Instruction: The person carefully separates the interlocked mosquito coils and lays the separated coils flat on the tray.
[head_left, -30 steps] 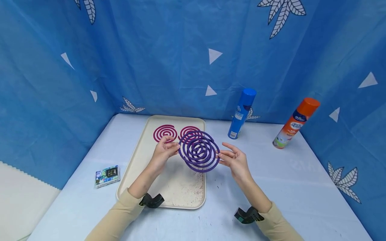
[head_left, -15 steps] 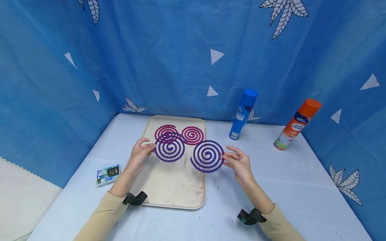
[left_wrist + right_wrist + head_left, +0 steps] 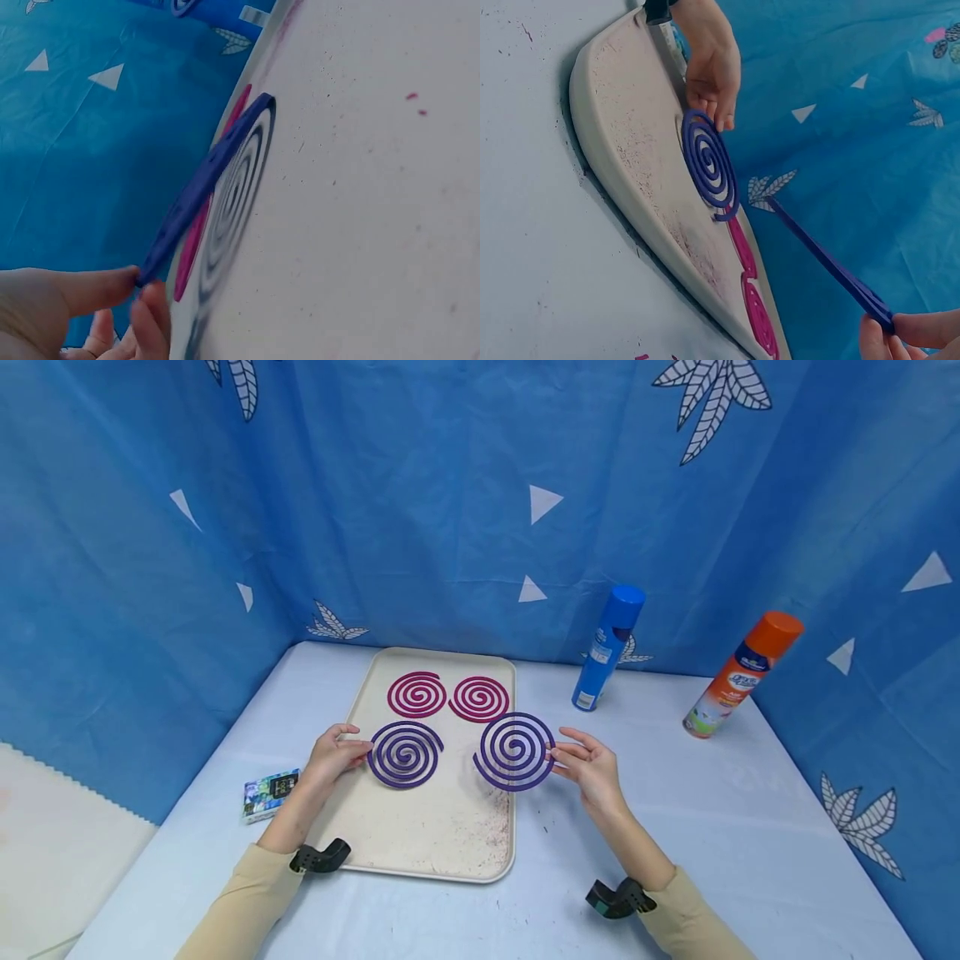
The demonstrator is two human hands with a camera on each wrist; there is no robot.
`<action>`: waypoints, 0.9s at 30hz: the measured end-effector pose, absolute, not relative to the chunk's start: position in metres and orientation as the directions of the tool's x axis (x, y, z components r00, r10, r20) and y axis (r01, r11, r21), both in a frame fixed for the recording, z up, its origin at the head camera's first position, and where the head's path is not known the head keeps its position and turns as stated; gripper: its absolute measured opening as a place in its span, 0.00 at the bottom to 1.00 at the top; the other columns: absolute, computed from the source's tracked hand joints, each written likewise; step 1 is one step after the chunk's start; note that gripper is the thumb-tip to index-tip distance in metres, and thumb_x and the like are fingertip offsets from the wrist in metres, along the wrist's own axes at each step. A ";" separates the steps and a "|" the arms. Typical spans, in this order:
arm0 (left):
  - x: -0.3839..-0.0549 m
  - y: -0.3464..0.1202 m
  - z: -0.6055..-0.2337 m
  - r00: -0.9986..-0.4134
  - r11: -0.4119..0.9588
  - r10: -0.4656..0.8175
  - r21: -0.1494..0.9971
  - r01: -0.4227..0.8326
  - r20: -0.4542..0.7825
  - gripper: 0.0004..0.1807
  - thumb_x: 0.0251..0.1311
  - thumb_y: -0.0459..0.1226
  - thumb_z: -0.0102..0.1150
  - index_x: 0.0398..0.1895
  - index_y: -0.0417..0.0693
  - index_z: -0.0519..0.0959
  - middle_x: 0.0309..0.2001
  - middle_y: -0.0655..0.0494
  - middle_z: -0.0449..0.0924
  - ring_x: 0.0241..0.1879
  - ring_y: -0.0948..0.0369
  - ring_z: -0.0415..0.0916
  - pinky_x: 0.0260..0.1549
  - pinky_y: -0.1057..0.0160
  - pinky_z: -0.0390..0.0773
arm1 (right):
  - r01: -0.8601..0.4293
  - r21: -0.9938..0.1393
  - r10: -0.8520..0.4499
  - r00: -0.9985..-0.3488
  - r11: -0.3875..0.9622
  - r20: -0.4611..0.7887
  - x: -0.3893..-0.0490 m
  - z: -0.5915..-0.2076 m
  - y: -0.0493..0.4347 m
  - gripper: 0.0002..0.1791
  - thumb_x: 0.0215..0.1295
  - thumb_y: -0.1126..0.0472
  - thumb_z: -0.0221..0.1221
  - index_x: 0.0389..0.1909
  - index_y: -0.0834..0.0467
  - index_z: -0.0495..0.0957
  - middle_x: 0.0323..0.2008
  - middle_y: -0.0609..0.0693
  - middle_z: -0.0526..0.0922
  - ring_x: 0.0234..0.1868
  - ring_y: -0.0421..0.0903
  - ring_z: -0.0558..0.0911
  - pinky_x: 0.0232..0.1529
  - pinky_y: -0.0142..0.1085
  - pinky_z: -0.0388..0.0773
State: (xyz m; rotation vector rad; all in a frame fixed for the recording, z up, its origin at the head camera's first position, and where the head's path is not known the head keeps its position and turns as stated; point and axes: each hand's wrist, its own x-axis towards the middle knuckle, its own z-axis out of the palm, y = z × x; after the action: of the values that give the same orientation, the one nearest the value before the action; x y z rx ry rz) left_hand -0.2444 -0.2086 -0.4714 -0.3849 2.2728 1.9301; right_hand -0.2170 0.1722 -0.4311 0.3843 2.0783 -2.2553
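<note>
Between thumb and fingers, my left hand [image 3: 335, 755] pinches the outer edge of a purple mosquito coil [image 3: 406, 754]. In the left wrist view that coil is tilted close over the cream tray, its shadow on the tray's surface. My right hand [image 3: 589, 766] pinches a second purple mosquito coil [image 3: 514, 751] by its right edge. The right wrist view shows this coil edge-on, raised off the tray. Two magenta mosquito coils [image 3: 417, 695] lie side by side at the far end of the cream tray [image 3: 427, 843].
A blue spray can [image 3: 607, 647] stands behind the tray to the right, with an orange-capped spray can [image 3: 742, 675] farther right. Left of the tray lies a small patterned box [image 3: 262, 795], partly behind the left forearm. Blue curtains [image 3: 420, 510] enclose the table.
The two purple coils, overlapping a second ago, are now apart. My left hand has moved left and lowered its coil towards the tray. My right hand has shifted slightly right with its coil.
</note>
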 end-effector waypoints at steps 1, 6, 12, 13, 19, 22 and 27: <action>-0.244 -0.208 -0.471 -0.960 0.171 -0.121 0.947 -0.271 -0.253 0.28 0.60 0.31 0.59 0.60 0.33 0.60 0.22 0.69 0.80 0.21 0.73 0.76 0.24 0.74 0.76 | 0.204 -0.974 0.129 -0.968 -0.096 -0.216 -0.218 -0.432 0.171 0.26 0.63 0.73 0.56 0.63 0.64 0.67 0.26 0.37 0.85 0.31 0.33 0.85 0.36 0.30 0.84; -0.243 -0.205 -0.469 -0.961 0.293 -0.218 0.927 -0.233 -0.173 0.25 0.55 0.31 0.63 0.54 0.33 0.67 0.22 0.63 0.82 0.20 0.71 0.79 0.24 0.73 0.79 | 0.193 -0.976 0.115 -0.972 -0.105 -0.205 -0.228 -0.438 0.164 0.26 0.61 0.74 0.57 0.62 0.66 0.68 0.25 0.38 0.85 0.29 0.34 0.85 0.35 0.29 0.84; -0.243 -0.205 -0.469 -0.958 0.330 -0.237 0.915 -0.234 -0.159 0.19 0.61 0.36 0.57 0.53 0.34 0.71 0.23 0.53 0.85 0.17 0.68 0.80 0.19 0.73 0.76 | 0.192 -0.976 0.091 -0.975 -0.103 -0.201 -0.238 -0.451 0.152 0.29 0.59 0.76 0.58 0.63 0.66 0.66 0.24 0.40 0.85 0.28 0.34 0.84 0.31 0.27 0.83; -0.243 -0.205 -0.469 -0.960 0.330 -0.230 0.915 -0.232 -0.161 0.19 0.63 0.37 0.55 0.53 0.33 0.71 0.24 0.51 0.86 0.17 0.67 0.80 0.18 0.72 0.76 | 0.190 -0.976 0.088 -0.976 -0.108 -0.200 -0.239 -0.453 0.150 0.30 0.59 0.76 0.57 0.64 0.67 0.66 0.24 0.40 0.85 0.27 0.34 0.84 0.31 0.27 0.83; -0.243 -0.201 -0.469 -0.959 0.345 -0.226 0.906 -0.245 -0.173 0.19 0.66 0.39 0.51 0.54 0.35 0.71 0.29 0.47 0.87 0.19 0.68 0.80 0.19 0.72 0.75 | 0.177 -0.976 0.059 -0.981 -0.126 -0.185 -0.244 -0.467 0.142 0.31 0.57 0.79 0.56 0.64 0.70 0.64 0.24 0.43 0.85 0.24 0.35 0.84 0.28 0.26 0.82; -0.243 -0.200 -0.468 -0.959 0.335 -0.221 0.910 -0.243 -0.175 0.19 0.66 0.39 0.51 0.55 0.35 0.71 0.32 0.45 0.87 0.19 0.69 0.80 0.19 0.71 0.75 | 0.189 -0.975 0.043 -0.980 -0.114 -0.195 -0.245 -0.473 0.140 0.31 0.56 0.79 0.57 0.64 0.70 0.64 0.26 0.46 0.86 0.24 0.36 0.84 0.28 0.26 0.82; -0.244 -0.194 -0.466 -0.969 0.329 -0.186 0.918 -0.220 -0.165 0.20 0.67 0.39 0.50 0.55 0.33 0.70 0.34 0.41 0.86 0.21 0.66 0.81 0.23 0.70 0.79 | 0.216 -0.974 0.028 -0.976 -0.069 -0.218 -0.242 -0.476 0.139 0.31 0.56 0.80 0.55 0.64 0.72 0.64 0.34 0.59 0.87 0.27 0.38 0.85 0.34 0.30 0.84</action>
State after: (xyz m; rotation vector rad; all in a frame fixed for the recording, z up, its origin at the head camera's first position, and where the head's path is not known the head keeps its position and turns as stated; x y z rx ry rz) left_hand -0.2442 -0.1943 -0.4659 -0.3877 2.5366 1.7609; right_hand -0.2424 0.1389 -0.4761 0.2710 2.0496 -2.1905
